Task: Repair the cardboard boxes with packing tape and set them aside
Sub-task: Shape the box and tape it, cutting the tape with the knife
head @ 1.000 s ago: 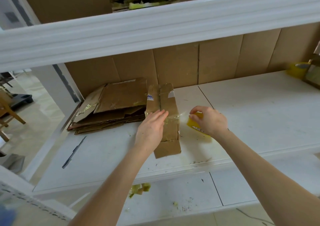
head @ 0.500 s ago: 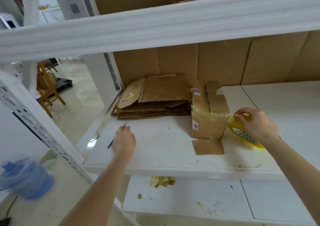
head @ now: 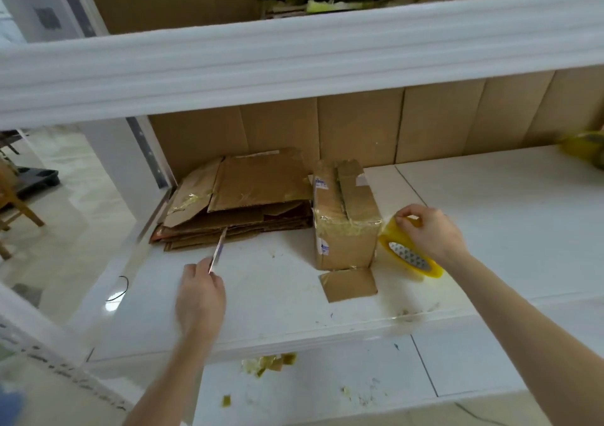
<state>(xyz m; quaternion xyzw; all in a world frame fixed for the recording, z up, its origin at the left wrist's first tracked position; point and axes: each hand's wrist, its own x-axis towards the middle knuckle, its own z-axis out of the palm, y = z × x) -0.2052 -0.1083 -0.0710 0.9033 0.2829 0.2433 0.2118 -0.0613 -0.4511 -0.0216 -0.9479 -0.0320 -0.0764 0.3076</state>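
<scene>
A small brown cardboard box (head: 343,216) stands on the white shelf (head: 490,216), with yellowish tape across its front edge and one flap lying flat toward me. My right hand (head: 431,232) grips a yellow roll of packing tape (head: 408,255) just right of the box, a strip of tape stretching from roll to box. My left hand (head: 201,295) holds a thin knife (head: 218,251) by its handle, blade pointing away, left of the box. A stack of flattened cardboard boxes (head: 242,203) lies at the back left, touching the small box.
A thick white upper shelf beam (head: 294,56) crosses overhead with torn cardboard on it. Cardboard panels line the back wall. Tape scraps (head: 268,362) lie on the lower shelf. Another yellow object (head: 585,147) sits at the far right. A wooden chair stands on the floor to the left.
My left hand left the box, reached left to the knife on the shelf and picked it up. My right hand pulled the tape roll to the right of the box.
</scene>
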